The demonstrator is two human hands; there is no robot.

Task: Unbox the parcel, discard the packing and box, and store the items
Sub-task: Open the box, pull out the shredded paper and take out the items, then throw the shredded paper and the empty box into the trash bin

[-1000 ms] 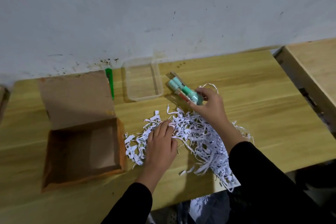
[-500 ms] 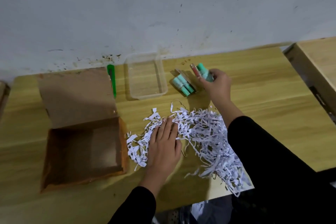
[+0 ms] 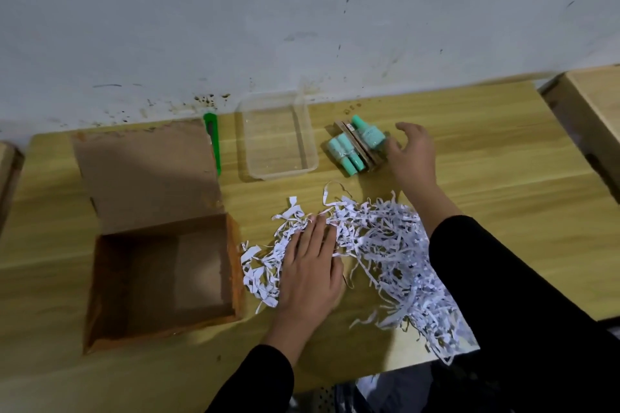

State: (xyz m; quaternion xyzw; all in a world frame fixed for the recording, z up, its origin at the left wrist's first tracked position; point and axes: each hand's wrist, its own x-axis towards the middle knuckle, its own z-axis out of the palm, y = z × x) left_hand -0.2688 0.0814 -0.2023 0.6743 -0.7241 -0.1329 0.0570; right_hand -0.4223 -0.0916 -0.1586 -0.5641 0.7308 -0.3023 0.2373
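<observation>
Left hand (image 3: 310,273): flat, fingers spread, palm pressing down on the shredded paper (image 3: 379,251); it holds nothing.
Right hand (image 3: 411,154): fingers loosely spread and curled, just beside the bottles; whether a fingertip touches one cannot be told. Nothing gripped.
Bottles (image 3: 355,147): small mint-green bottles lying on their sides with flat brown sticks among them, on the table (image 3: 486,184) right of the clear tub (image 3: 310,144).
Box (image 3: 161,282): open, lid flap laid back towards the wall, inside looks bare; near the left front of the table.
Green knife (image 3: 213,141): between the flap and the tub, against the wall.
Handling, bottles: likely hard, smooth, light, and apt to roll; probably breakable if glass. Best taken around the body, one or two at a time, not by the cap.
Handling, paper: very light, springy, sheds strands; some hangs over the front edge. Needs both hands scooping and squeezing from the sides.
Handling, box: stiff, light card; grip by a side wall.
</observation>
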